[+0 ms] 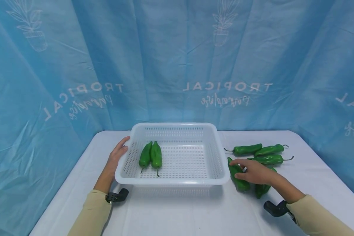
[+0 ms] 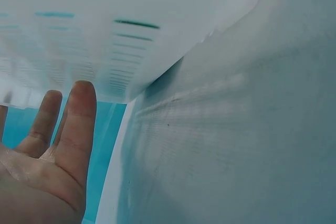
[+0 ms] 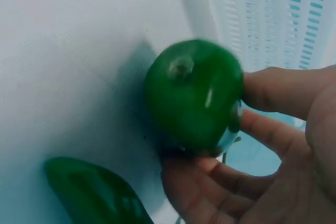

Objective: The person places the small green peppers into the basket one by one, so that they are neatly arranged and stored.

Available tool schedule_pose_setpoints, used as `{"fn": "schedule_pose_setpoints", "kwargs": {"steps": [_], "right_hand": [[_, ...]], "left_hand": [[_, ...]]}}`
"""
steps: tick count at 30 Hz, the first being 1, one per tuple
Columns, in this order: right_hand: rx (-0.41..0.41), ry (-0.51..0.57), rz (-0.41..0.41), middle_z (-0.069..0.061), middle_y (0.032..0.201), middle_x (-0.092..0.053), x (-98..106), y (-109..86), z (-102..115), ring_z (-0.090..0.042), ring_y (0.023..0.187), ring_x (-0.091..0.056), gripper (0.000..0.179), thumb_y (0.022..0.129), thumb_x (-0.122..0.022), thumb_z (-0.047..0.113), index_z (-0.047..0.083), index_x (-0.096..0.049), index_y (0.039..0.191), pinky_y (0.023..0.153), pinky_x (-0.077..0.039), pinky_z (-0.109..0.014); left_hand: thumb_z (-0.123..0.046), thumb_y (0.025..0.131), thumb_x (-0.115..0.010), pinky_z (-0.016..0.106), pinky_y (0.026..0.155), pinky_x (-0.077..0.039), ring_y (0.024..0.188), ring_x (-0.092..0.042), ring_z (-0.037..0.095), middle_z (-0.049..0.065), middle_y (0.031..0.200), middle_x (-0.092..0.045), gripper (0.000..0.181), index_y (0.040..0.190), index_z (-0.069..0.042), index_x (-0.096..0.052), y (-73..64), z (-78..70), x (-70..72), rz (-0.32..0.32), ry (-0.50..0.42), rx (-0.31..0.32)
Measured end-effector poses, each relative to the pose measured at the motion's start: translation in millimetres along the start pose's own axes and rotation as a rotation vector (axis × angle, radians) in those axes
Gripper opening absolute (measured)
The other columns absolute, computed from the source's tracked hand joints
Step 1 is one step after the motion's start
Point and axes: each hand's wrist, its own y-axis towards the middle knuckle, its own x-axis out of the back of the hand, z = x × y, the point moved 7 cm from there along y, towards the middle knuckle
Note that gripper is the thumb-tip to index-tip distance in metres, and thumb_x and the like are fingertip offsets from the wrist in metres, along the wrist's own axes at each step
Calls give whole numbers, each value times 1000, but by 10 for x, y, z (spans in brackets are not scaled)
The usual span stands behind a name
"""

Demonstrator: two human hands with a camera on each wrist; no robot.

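Observation:
A white perforated plastic basket stands on the table, and two green peppers lie side by side in its left part. My left hand rests against the basket's left side; its fingers look straight in the left wrist view. To the right of the basket, my right hand holds a large green pepper between thumb and fingers. Another green pepper lies just below that hand, partly covered by it. Behind the hand are three long green peppers with thin stems.
A white cloth covers the table. Blue printed curtains hang behind it and along both sides. Black wrist-worn devices sit at both sleeves.

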Motion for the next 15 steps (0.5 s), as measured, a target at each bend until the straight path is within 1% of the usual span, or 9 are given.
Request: {"fn": "schedule_pose_setpoints", "kwargs": {"steps": [2, 5, 7, 9, 11, 15], "right_hand": [[16, -6, 2, -15, 111, -66, 0, -3, 6, -21, 87, -59, 49, 88, -73, 23, 10, -58, 133, 66, -52, -35], [21, 11, 19, -19, 125, -64, -3, -9, 3, -28, 100, -62, 51, 87, -74, 24, 12, -58, 134, 76, -57, -45], [36, 28, 33, -20, 133, -61, -11, -11, 3, -32, 108, -62, 52, 86, -75, 23, 13, -58, 134, 81, -57, -50], [57, 38, 45, -21, 137, -59, -14, -17, 7, -33, 112, -61, 50, 86, -75, 23, 14, -59, 133, 83, -56, -52], [73, 41, 51, -20, 137, -59, -19, -21, 9, -29, 110, -62, 47, 86, -75, 23, 15, -61, 131, 81, -56, -48], [91, 38, 49, -13, 129, -64, -26, -27, 13, -16, 89, -56, 40, 88, -74, 24, 19, -63, 125, 71, -50, -33]], "left_hand": [[-42, 106, -30, 33, 98, -52, 141, -41, 35, 9, 164, -27, 56, 159, -30, -16, 4, 7, 7, 11, 11, 5], [-43, 106, -31, 44, 101, -52, 140, -42, 39, 9, 163, -28, 55, 158, -31, -17, 16, 13, 33, 20, 35, 9], [-44, 105, -32, 48, 100, -53, 138, -45, 40, 10, 162, -29, 55, 158, -31, -19, 28, 12, 55, 20, 55, 11], [-43, 105, -34, 50, 99, -54, 135, -47, 40, 11, 161, -30, 56, 157, -30, -20, 41, 2, 71, 26, 65, 10], [-43, 105, -35, 47, 98, -55, 133, -49, 39, 12, 160, -31, 56, 157, -28, -22, 56, -13, 90, 29, 85, 10], [-41, 105, -37, 47, 99, -54, 135, -47, 41, 13, 161, -29, 56, 157, -25, -23, 97, -37, 123, 52, 94, 12]]}}
